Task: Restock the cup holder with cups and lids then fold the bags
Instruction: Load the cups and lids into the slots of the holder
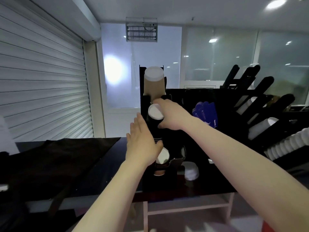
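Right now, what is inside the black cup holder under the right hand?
The black cup holder shows a brown cup stack on top, a black cup stack gripped by the right hand, and brown cups lowest, partly covered by the left hand.

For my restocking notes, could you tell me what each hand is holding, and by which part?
The right hand grips the black cup stack near its white top end. The left hand lies flat against the stack's side, holding nothing.
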